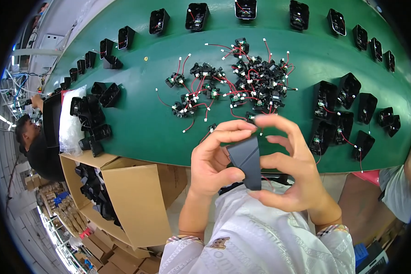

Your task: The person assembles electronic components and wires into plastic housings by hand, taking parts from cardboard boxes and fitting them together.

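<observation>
Above my lap, at the table's front edge, a black wedge-shaped plastic housing (246,162) is held up between both hands. My left hand (214,157) is closed round its left side, thumb against the lower face and fingers along the top. My right hand (292,166) curls round the right side, its thumb at the bottom edge and its index finger arched over the top. A thin red wire (267,181) shows beside the housing; the housing's inside is hidden. Just beyond my hands lies a pile of small black modules (262,82) with red wires and white connectors.
On the green table (141,100), open black housings (324,98) stand at the right, with more in an arc along the far side. Left are stacked housings (91,112), a clear plastic bag (71,121) and a cardboard box (132,196) of black parts. A person (41,146) sits far left.
</observation>
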